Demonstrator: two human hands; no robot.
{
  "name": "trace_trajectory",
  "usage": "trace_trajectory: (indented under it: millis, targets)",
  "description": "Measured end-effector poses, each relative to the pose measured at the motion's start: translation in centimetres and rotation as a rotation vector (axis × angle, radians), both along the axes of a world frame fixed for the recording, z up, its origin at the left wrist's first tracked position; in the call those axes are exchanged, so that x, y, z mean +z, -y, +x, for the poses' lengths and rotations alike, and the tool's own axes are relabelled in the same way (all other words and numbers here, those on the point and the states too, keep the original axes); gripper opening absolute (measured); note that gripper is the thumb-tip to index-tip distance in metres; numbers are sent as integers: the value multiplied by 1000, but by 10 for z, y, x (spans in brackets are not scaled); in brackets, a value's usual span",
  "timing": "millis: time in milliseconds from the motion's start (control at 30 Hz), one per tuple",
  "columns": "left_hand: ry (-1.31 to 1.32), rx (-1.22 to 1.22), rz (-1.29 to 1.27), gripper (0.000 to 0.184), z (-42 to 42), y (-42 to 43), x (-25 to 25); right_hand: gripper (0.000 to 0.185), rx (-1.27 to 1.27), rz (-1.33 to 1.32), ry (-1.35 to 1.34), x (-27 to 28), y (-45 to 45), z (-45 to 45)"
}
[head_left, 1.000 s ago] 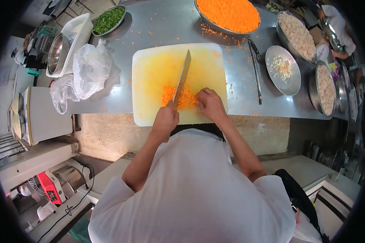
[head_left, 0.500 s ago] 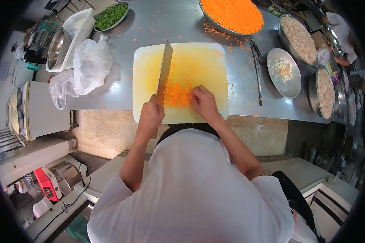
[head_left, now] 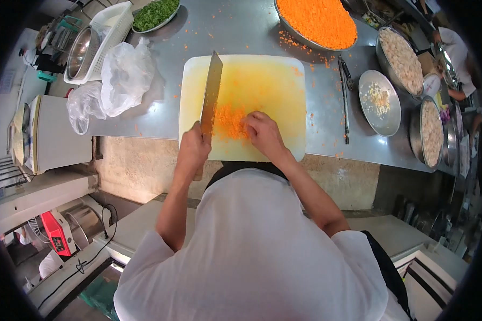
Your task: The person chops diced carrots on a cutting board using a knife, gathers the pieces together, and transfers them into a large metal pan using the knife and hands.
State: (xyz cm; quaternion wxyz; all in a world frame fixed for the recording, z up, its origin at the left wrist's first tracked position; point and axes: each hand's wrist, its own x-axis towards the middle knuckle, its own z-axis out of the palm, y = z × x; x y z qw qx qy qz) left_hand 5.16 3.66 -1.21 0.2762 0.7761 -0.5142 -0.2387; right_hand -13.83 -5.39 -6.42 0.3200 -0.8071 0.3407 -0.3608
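A cleaver stands on edge over the white, yellow-stained cutting board, its blade pointing away from me. My left hand is wrapped around its handle. Just right of the blade lies a small heap of finely chopped carrot. At the right side of that heap is my right hand, fingers curled together and touching the orange bits. Whatever is between those fingertips is hidden.
A heaped bowl of chopped carrot stands behind the board, chopped greens at back left. Plastic bags and a white basket are left. To the right are a dark rod, a metal dish and bowls of pale pieces.
The cleaver and my left hand have shifted a little left across the board. My right hand has also moved slightly left, closer into the chopped carrot. The whole view has shifted slightly.
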Motion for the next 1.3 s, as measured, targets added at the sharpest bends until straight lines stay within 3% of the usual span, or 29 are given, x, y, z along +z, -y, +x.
trace_trajectory:
  millis: [167,233,267,333,400,467,500,633,700,733,800,900,1000,1133,1300]
  targets:
    - [-29,14,38,13,1,7,-2,19,107,-55,-125,-8,-6,15]
    - [-283,96,173,13,14,10,23,12,172,-21,-303,-11,-3,17]
    - [-277,99,166,13,25,10,20,12,175,-29,-297,-12,2,16]
    - [-71,70,-55,10,44,4,8,8,45,-13,-154,-17,2,2]
    - [-74,107,-62,11,57,1,-1,8,-8,-2,-155,-14,4,-10]
    - [140,16,-20,13,68,2,-24,7,-74,-1,-153,-11,7,-18]
    - [266,-15,-25,15,57,-2,-32,8,-91,23,-197,-10,7,-23]
    - [320,-29,55,14,-14,0,-30,11,-166,21,-204,-13,3,-30]
    - [271,-193,75,15,-34,2,-28,10,-160,29,-208,-13,2,-32]
    - [271,-187,73,15,-36,4,-20,9,-164,33,-210,-13,2,-33]
    - [31,-269,78,15,-39,12,4,11,-170,43,-219,-10,3,-35]
    - [-34,-277,51,14,-50,7,13,13,-196,50,-212,-10,4,-40]
    - [-47,-277,54,11,-64,15,-21,12,-200,45,-211,-15,3,-40]
    - [-46,-331,62,13,-68,29,2,10,-186,43,-252,-15,6,-41]
    - [-66,-360,79,15,-75,25,-18,10,-225,65,-177,0,5,-41]
